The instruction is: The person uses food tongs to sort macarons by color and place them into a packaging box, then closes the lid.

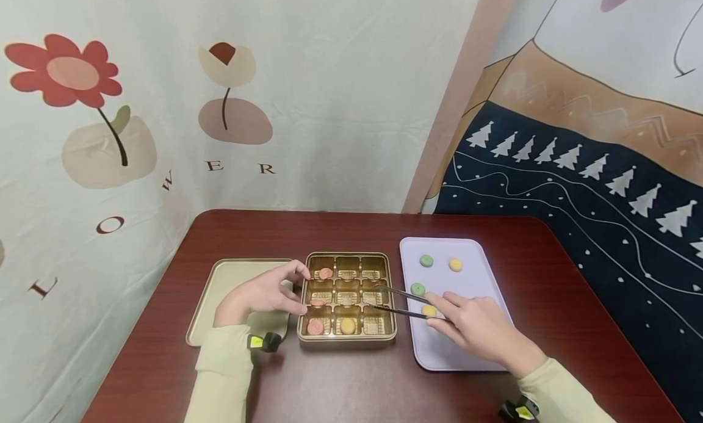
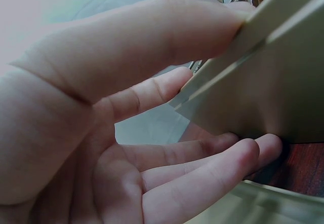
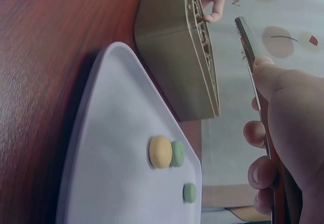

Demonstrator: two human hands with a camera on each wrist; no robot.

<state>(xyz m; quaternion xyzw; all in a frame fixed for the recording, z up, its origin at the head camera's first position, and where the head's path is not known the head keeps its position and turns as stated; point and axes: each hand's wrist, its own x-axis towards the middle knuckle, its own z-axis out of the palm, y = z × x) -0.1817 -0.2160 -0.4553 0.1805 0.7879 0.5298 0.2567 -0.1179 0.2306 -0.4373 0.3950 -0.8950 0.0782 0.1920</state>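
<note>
A gold tin box [image 1: 347, 340] with nine compartments stands mid-table; it holds three pink sweets [image 1: 326, 273] and a yellow one [image 1: 347, 326]. My left hand [image 1: 269, 295] grips the box's left wall [image 2: 263, 92], thumb [image 2: 152, 41] on the rim and fingers against the side. My right hand [image 1: 478, 328] pinches metal tongs [image 1: 406, 312] over the lilac tray [image 1: 472, 276]. The tong tips reach over the box's right column, spread apart with nothing between them. In the right wrist view the tongs [image 3: 248, 41] point at the box [image 3: 177, 46].
The lilac tray [image 3: 111, 158] carries green sweets [image 1: 426, 260] and yellow sweets [image 1: 455, 264] [image 3: 160, 151]. The tin's lid [image 1: 230, 282] lies flat left of the box, under my left wrist. Fabric backdrops hang close behind the dark red table [image 1: 384, 227].
</note>
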